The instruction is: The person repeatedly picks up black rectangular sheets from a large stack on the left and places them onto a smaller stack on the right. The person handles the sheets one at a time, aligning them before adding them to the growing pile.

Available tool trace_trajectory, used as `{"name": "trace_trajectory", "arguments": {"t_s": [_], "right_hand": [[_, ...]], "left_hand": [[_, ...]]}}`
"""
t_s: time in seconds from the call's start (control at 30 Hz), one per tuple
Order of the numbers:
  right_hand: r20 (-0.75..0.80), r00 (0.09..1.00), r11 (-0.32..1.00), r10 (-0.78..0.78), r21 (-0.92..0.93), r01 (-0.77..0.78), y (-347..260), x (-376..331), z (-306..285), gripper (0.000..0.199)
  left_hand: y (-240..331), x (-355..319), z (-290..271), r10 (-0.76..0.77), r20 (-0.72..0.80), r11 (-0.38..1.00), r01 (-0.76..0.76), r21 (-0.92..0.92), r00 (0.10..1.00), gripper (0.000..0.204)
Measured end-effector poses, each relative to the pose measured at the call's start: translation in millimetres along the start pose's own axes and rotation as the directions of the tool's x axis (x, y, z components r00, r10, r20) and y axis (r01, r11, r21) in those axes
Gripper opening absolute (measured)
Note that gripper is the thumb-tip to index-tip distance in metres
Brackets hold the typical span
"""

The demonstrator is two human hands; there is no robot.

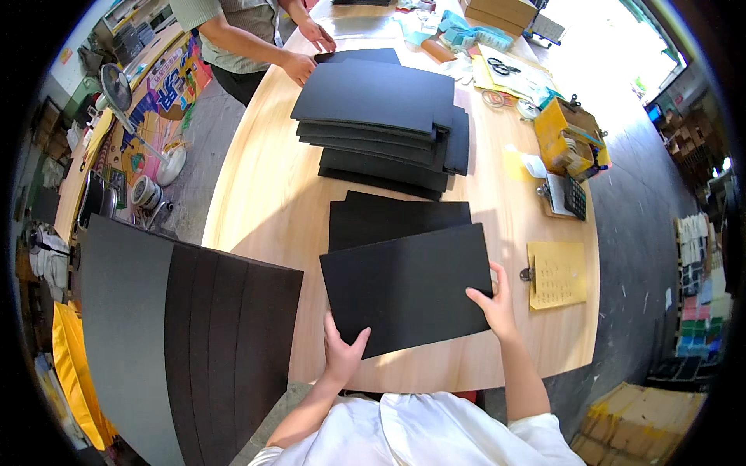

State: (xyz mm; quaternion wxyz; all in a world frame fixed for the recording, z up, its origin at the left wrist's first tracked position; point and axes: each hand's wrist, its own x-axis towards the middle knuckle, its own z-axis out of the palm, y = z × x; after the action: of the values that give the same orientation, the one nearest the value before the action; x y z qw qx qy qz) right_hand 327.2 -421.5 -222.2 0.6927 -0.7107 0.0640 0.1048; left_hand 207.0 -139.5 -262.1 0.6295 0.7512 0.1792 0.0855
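Note:
A flat black rectangular board is held out in front of me, tilted a little. My left hand grips its lower left edge, thumb on top and fingers beneath. On the right edge, my right hand pinches it the same way. Just beyond, partly covered by the held board, a few more black boards lie on the wooden table. Farther back rises an uneven stack of black boards.
Left of me stand large dark panels. Across the table, a co-worker's hands touch a board by the stack. Along the right side are a yellow clipboard, a calculator, a yellow toolbox and scissors.

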Motion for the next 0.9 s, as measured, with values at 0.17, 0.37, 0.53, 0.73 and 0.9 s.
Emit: {"name": "trace_trajectory", "arguments": {"t_s": [0.17,0.37,0.53,0.73,0.9], "right_hand": [[0.031,0.993,0.945,-0.112,-0.305,0.116,4.0,73.2,29.9,0.058],[0.034,0.989,0.818,-0.146,-0.558,0.14,20.3,108.4,56.5,0.064],[0.012,0.999,0.821,-0.05,-0.569,0.048,16.0,104.0,58.9,0.06],[-0.031,0.998,0.868,0.052,-0.493,-0.06,26.0,93.8,41.2,0.057],[0.125,0.979,0.982,0.163,0.078,-0.174,18.5,55.2,20.6,0.055]], "left_hand": [[-8.1,53.4,-6.6,-0.1,-0.095,0.974,0.117,0.196,0.99,0.071],[6.8,98.2,-20.0,-0.102,-0.101,0.899,0.135,0.417,0.99,0.087],[19.2,98.4,-23.8,-0.181,-0.083,0.901,0.198,0.385,0.98,0.084],[12.6,100.4,-17.2,-0.197,-0.096,0.98,0.197,-0.009,0.976,0.059],[8.8,90.8,-36.5,-0.465,0.241,0.792,0.522,-0.317,0.852,0.042]]}}
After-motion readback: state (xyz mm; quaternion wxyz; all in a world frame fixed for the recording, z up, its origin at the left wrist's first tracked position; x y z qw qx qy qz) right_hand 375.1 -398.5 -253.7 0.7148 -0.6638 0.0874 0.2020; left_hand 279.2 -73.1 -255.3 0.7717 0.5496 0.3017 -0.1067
